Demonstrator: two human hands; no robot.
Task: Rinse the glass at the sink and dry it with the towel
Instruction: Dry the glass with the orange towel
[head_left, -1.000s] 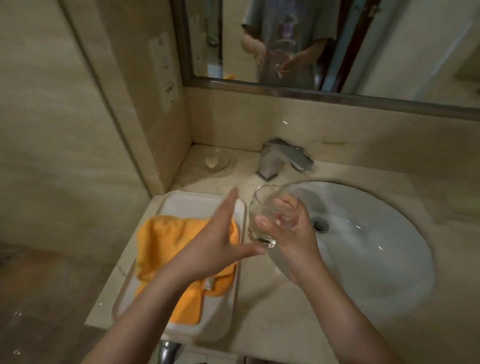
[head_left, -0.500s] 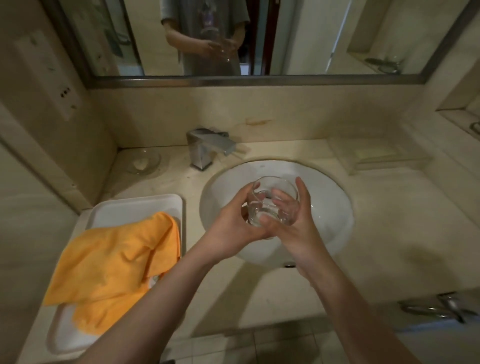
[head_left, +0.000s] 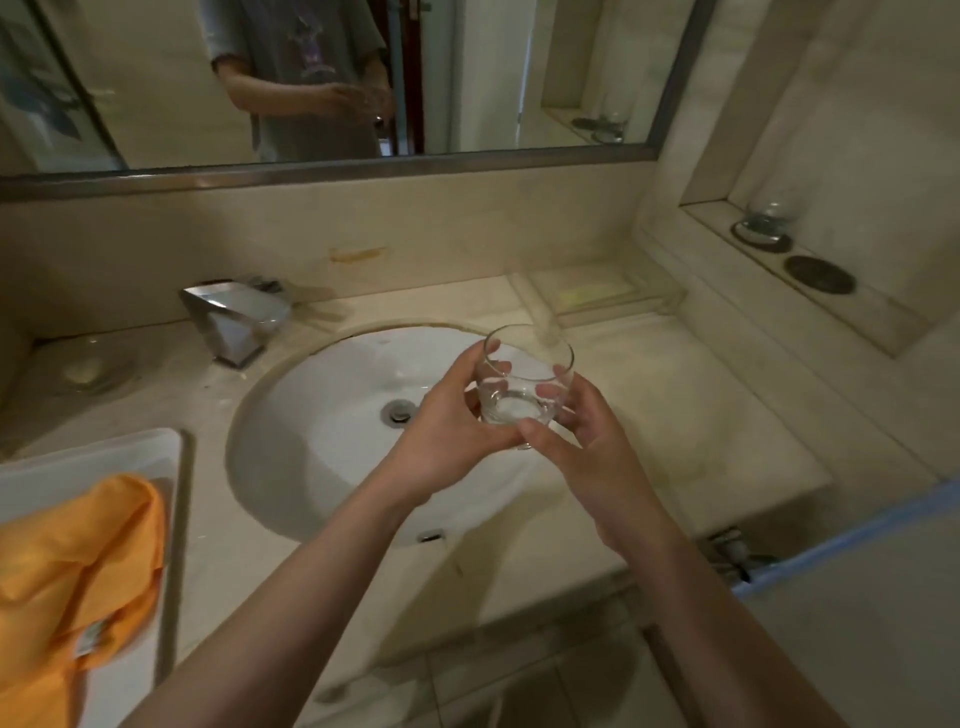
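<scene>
A clear round glass (head_left: 524, 379) is held upright above the right rim of the white sink basin (head_left: 322, 441). My left hand (head_left: 441, 426) wraps its left side with the thumb near the rim. My right hand (head_left: 587, 436) grips its right side and base, fingers curled round it. The orange towel (head_left: 72, 571) lies crumpled on a white tray (head_left: 104, 452) at the lower left, apart from both hands. The chrome tap (head_left: 234, 322) stands behind the basin's left side; no water shows.
A beige stone counter (head_left: 675, 415) surrounds the basin. A small glass dish (head_left: 88, 371) sits far left. A wall niche at right holds another glass (head_left: 769, 218) and a dark coaster (head_left: 820, 274). A mirror (head_left: 467, 78) hangs above.
Both hands carried the glass from beside the tray across to the basin's right rim. My left hand, open a second ago, now grips the glass.
</scene>
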